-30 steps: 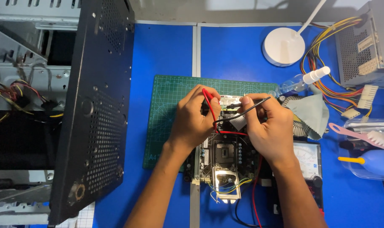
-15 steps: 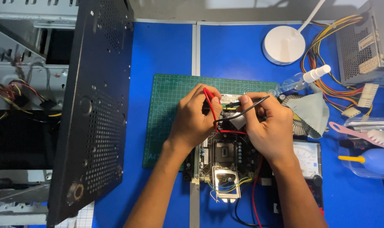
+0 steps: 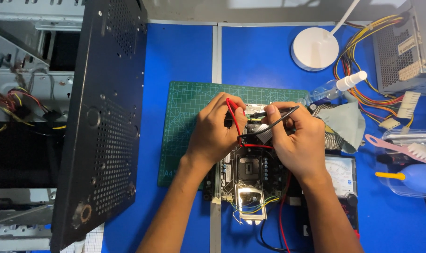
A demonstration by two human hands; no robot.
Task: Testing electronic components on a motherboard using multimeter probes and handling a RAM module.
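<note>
A computer motherboard (image 3: 248, 175) lies on a green cutting mat (image 3: 184, 122) over the blue table. My left hand (image 3: 217, 133) grips a red test probe (image 3: 231, 108) and presses it onto the board's far edge. My right hand (image 3: 295, 140) holds a black test probe (image 3: 281, 112), its tip pointing left onto the same edge. Red and black leads run from the probes down across the board toward an analog multimeter (image 3: 339, 175) that lies beside my right wrist.
A black perforated case panel (image 3: 105, 117) stands on the left before an open computer case (image 3: 20, 103). At the back right sit a white lamp base (image 3: 314, 48), a spray bottle (image 3: 337, 86), a power supply (image 3: 407, 44) with its cables, a grey cloth (image 3: 346, 124) and a blue blower (image 3: 417, 178).
</note>
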